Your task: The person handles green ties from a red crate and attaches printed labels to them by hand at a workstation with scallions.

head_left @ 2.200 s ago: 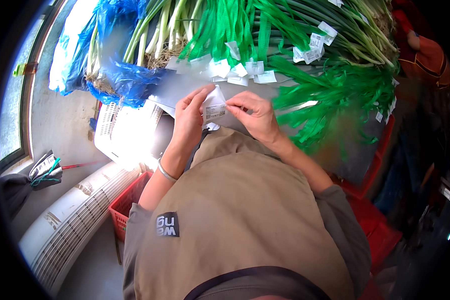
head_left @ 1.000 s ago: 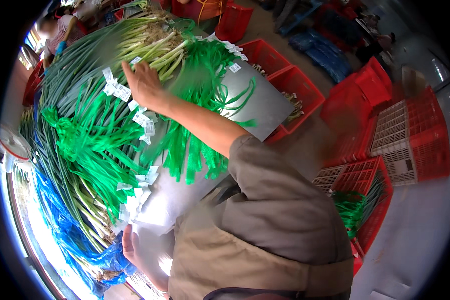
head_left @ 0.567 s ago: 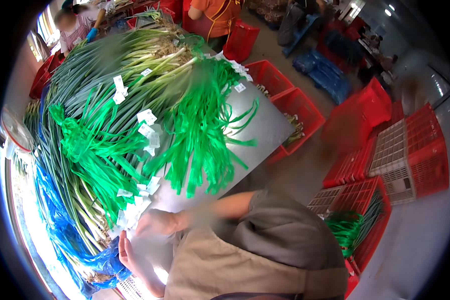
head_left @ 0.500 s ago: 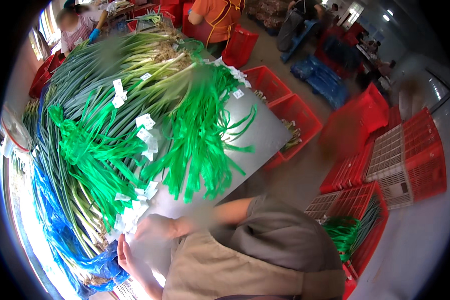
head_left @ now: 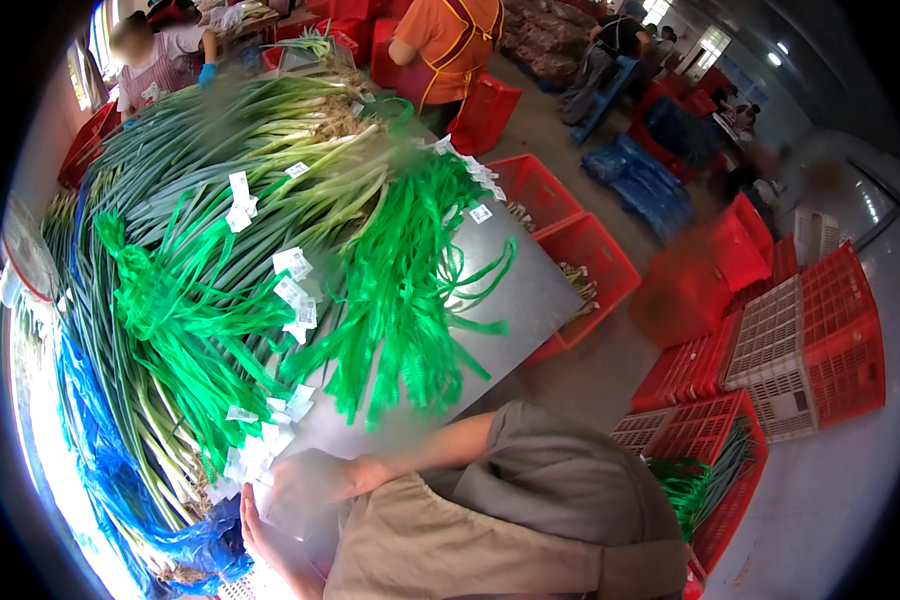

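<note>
At the lower edge of the metal table (head_left: pixel 515 270), my left hand (head_left: pixel 262 540) has its visible fingers stretched upward, with no held thing showing. Close beside it is my right hand (head_left: pixel 308 478), its fingers blurred, so I cannot tell what they hold. Just above both hands lie white paper tags (head_left: pixel 257 445) at the ends of a bunch of green mesh net bags (head_left: pixel 170 310). A second bunch of green net bags (head_left: pixel 395 290) hangs across the table to the right. Long green onions (head_left: pixel 220 130) are piled beneath and behind the bags.
Blue plastic sheeting (head_left: pixel 100 450) runs along the left side. Red crates (head_left: pixel 595 260) stand beyond the table's right edge. To my right, a red crate (head_left: pixel 745 480) holds netted onions near stacked crates (head_left: pixel 805 340). A person in orange (head_left: pixel 450 50) and another with blue gloves (head_left: pixel 165 65) are across the table.
The view has shifted slightly, and the scene sits a little lower. My hands stay close together at the table edge near the tags. The gloved person across the table has moved an arm.
</note>
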Motion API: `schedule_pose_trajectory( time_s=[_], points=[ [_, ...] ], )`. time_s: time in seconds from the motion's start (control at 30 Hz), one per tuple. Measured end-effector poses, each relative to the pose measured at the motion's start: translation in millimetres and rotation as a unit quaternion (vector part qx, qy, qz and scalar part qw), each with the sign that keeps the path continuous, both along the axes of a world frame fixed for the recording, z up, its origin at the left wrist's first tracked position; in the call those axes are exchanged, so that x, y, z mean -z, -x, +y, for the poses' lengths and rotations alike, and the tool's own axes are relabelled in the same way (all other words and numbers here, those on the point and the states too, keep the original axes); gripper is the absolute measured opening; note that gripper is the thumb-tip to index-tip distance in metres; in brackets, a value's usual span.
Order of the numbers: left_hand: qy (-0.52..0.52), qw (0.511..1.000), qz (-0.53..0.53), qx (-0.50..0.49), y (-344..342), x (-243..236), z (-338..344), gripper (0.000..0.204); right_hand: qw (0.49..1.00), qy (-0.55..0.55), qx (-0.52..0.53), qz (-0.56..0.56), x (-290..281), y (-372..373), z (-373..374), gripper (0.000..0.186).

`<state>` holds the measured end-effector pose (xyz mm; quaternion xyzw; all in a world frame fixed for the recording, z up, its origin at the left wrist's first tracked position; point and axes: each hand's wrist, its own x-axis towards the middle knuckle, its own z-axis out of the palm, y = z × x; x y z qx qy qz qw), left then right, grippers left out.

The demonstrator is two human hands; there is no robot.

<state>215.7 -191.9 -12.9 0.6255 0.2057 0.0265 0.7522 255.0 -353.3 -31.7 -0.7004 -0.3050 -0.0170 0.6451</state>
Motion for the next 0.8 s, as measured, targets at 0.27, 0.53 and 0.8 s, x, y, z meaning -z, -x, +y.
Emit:
schedule_pose_trajectory(
  time_s=[0.27,0.53,0.8],
  points=[
    [0.076,0.996,0.007,0.048,6.9,-22.2,-8.8,0.033,0.990,-0.090,-0.037,0.100,7.0,-6.4,1.5,0.012],
    [0.040,0.994,0.023,0.096,11.4,-19.8,0.4,0.041,0.999,-0.035,-0.013,0.010,8.5,-1.7,5.7,0.012],
    [0.107,0.986,0.055,0.114,11.6,-30.0,-8.3,0.047,0.998,0.008,0.064,-0.015,15.0,11.0,6.3,0.010]
  ],
)
